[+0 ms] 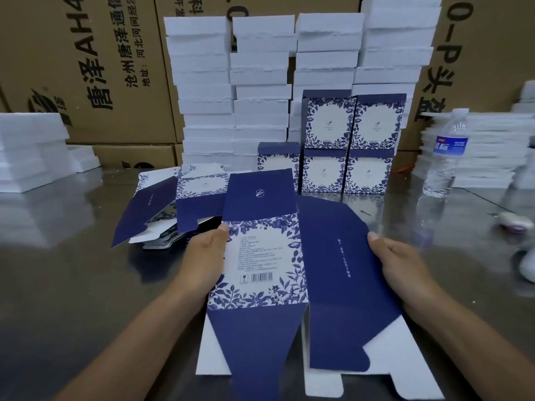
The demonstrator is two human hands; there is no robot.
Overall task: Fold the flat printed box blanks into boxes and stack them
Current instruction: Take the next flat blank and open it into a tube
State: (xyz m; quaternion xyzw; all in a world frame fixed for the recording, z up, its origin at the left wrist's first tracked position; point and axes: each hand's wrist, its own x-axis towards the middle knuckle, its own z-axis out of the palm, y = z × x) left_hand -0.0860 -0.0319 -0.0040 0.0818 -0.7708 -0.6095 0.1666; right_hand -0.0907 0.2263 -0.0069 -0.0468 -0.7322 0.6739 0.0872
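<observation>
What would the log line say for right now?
step: fold blank | left hand: grips box blank, left edge | right hand: grips its right panel | folded boxes: stacked behind

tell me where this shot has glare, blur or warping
Head view: the steel table mirrors the foam stacks with glare at left; the wide lens bows those stacks outward; things at the right edge smear; the held box blank is sharp.

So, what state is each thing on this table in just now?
Blue-and-white printed cardboard blank: held, flaps out, not yet a box.
Left hand: grips the blank's left edge.
Right hand: grips its right edge.
Pile of loose printed blanks: unfolded, untidy.
Folded blue-and-white boxes: upright, stacked two high.
Clear plastic water bottle: upright, cap on.
</observation>
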